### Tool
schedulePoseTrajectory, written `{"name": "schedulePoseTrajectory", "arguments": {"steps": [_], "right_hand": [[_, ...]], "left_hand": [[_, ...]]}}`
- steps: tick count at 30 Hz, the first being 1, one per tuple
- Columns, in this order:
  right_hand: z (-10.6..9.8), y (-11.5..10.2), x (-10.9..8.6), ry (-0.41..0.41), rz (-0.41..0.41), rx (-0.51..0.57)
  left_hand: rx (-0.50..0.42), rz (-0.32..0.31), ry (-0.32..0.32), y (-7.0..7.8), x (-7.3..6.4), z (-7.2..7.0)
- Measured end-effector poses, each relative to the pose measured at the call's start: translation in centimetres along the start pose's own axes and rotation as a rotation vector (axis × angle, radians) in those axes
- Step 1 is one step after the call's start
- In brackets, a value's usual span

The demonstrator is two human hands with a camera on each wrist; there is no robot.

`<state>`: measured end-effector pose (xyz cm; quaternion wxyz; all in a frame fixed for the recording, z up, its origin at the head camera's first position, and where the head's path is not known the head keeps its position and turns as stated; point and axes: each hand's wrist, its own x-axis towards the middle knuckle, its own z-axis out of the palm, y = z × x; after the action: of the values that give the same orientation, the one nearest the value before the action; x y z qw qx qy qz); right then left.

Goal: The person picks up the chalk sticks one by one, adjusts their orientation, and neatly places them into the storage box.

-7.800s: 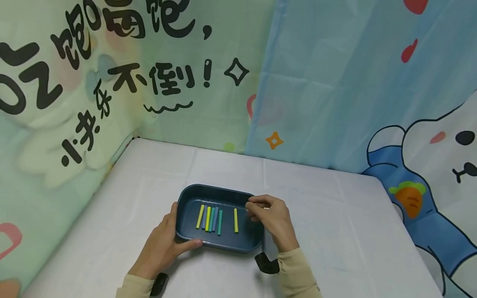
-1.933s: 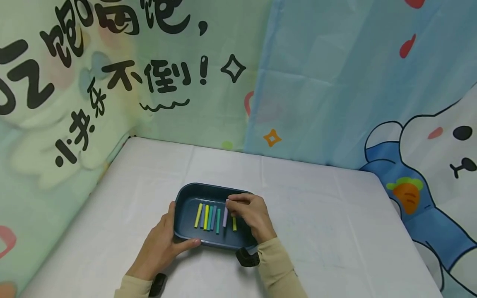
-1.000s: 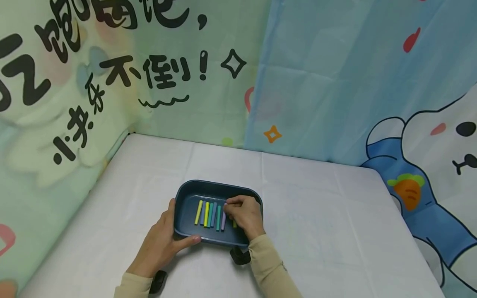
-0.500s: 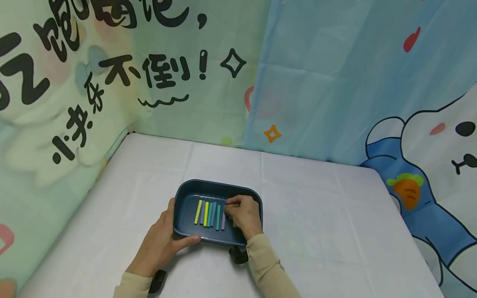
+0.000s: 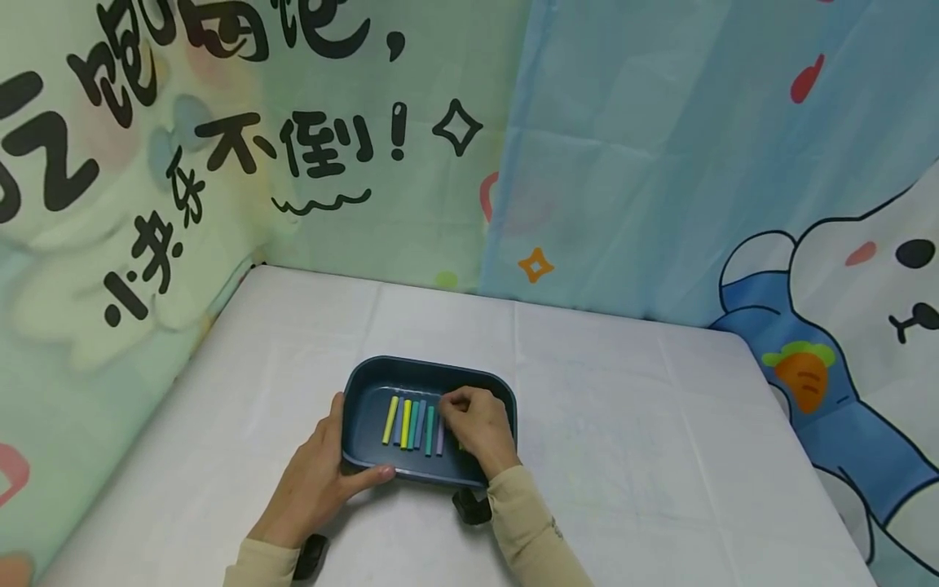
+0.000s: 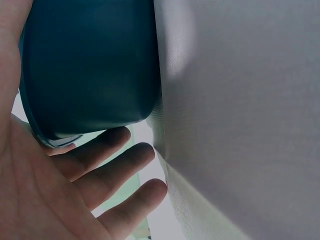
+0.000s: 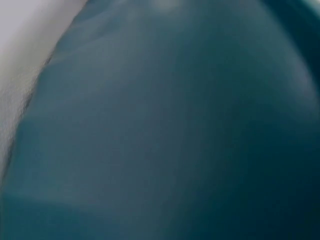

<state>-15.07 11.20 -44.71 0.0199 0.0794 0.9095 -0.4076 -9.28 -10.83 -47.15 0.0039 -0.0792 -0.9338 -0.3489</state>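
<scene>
A dark blue rectangular tray (image 5: 367, 420) stands on the white table, holding a row of slim, chalk-like yellow, blue and green sticks (image 5: 407, 424). My left hand (image 5: 311, 481) steadies the tray's left front corner, thumb along the front rim. In the left wrist view its fingers (image 6: 122, 162) are spread and fairly straight beside the dark wall. At the row's right end lies a lavender stick (image 5: 440, 440); my right hand (image 5: 478, 424) reaches into the tray and pinches its far end, hiding that part. Another yellow stick (image 5: 460, 446) is mostly covered by this hand.
The table's white cloth (image 5: 623, 424) extends around the tray. Printed fabric backdrops (image 5: 381, 236) enclose the back and left sides, with a cartoon bear (image 5: 844, 391) at right. The right wrist view is filled by a blurred blue-green surface.
From the tray's right end, my right hand has moved left, bringing the lavender stick down beside the last green one. The left hand has stayed at the corner; the row's other sticks look unmoved.
</scene>
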Motion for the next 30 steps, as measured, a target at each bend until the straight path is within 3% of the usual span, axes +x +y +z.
{"name": "schedulePoseTrajectory", "arguments": {"steps": [9,18,24,30], "right_hand": [[-1.3,-0.8,-1.1,-0.077,-0.161,0.002],[-5.2,0.2,-2.2,0.119,-0.347,-0.026],[-8.6,3.5,-1.5,0.256,-0.344,-0.141],[-10.6,8.3,-0.9,0.361,-0.253,-0.383]], "left_hand": [[0.013,-0.007,0.006,-0.3,-0.1,0.2],[0.026,0.027,0.035,-0.3,-0.1,0.4],[0.025,0.041,0.050,-0.3,0.1,0.3],[0.033,0.033,0.041,-0.4,0.1,0.2]]}}
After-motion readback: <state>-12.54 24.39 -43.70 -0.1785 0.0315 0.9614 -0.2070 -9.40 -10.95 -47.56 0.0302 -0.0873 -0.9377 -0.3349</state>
